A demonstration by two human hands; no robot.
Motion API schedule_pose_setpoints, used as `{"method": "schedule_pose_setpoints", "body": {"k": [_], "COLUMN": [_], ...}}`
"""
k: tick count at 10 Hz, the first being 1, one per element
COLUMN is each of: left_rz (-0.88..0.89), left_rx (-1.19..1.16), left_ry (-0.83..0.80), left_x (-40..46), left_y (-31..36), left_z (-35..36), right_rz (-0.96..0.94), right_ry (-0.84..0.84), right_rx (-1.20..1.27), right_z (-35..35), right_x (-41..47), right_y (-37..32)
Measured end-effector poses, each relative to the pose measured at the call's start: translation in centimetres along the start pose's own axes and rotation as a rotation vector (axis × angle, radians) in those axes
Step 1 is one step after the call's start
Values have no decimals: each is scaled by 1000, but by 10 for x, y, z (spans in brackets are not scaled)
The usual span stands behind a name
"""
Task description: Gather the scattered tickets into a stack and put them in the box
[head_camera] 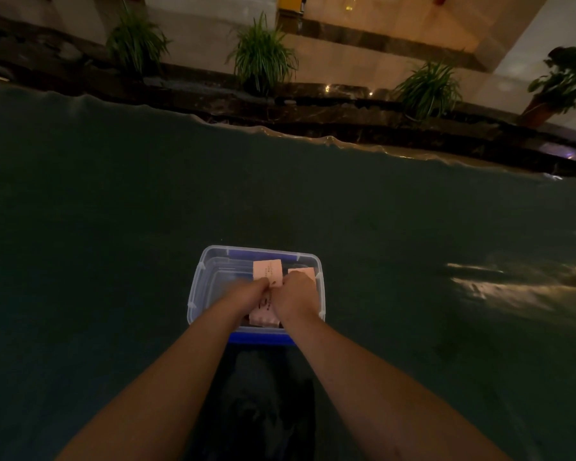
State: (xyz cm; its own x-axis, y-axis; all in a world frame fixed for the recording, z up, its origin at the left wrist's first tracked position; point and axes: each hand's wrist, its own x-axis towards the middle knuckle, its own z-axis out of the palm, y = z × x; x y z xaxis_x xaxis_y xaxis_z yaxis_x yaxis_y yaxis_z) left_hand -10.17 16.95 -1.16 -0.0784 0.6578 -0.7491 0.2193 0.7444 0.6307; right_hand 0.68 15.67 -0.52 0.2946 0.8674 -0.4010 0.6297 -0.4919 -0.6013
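Tickets (268, 273): head view; pink stack inside the box (213, 261), long axis running away from you, far end showing beyond both hands.
Left hand (246, 296): closed on the stack's left edge, reaching down over the near rim.
Right hand (295, 299): closed on the right edge, equally near.
Second ticket (305, 271): lies behind your right hand.
Judgement: release downward; no tickets visible on the floor (113, 211).

A clear plastic box (203, 274) with a blue base is sitting open on the dark green floor. Pale pink tickets (268, 271) with dark print are lying inside it toward its right half, one sticking up, another (302, 271) showing just beside it.
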Motion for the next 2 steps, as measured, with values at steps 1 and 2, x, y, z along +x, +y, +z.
{"method": "schedule_pose_setpoints", "body": {"k": [1, 2], "left_rz": [-10, 63], "left_rx": [-12, 69], "left_ry": [40, 99], "left_x": [-6, -15], "left_y": [9, 20], "left_z": [-1, -4], "right_rz": [-18, -60], "right_ry": [-45, -79], "right_rx": [34, 43], "right_z": [-16, -40], "right_x": [-10, -16], "right_y": [0, -1]}}
